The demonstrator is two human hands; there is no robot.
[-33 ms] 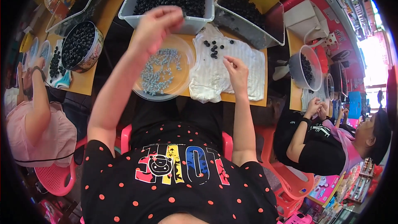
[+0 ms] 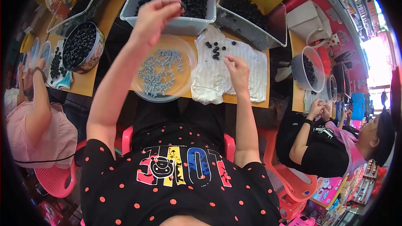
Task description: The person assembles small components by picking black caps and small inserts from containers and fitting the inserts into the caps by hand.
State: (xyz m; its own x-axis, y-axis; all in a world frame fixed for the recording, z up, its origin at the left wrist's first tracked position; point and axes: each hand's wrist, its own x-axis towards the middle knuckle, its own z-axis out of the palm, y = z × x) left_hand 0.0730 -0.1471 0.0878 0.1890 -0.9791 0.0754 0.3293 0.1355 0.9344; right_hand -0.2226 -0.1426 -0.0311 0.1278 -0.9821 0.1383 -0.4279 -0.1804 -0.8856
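So the main thing here is a small black piece (image 2: 182, 6), caught in the fingertips of the left hand (image 2: 155, 16), which has it pinched, not clenched in a fist. From this angle it's over the white bin (image 2: 192, 26), which is loaded with more of the same black stuff.

Clock directions are from that piece, 12 being away from the wearer. Toward 5 there's the right hand (image 2: 238, 74), over a white cloth (image 2: 253, 79): thumb and finger are close together, but I honestly can't tell if anything's between them. A loose bunch of black beads (image 2: 216, 51) sits on the cloth, just off those fingertips. At 6 is a round clear dish (image 2: 184, 80) of little bluish, see-through bits (image 2: 157, 77), partly behind the left forearm. All that's on a tan counter (image 2: 260, 104).

At 3, a clear tub (image 2: 251, 34) with more black pieces. Around 8, a patterned tin (image 2: 94, 57) heaped with them too. Further out, someone in pink (image 2: 46, 136) sits between 7 and 8, and a person in a black cap (image 2: 384, 136) between 4 and 5, both hands together.
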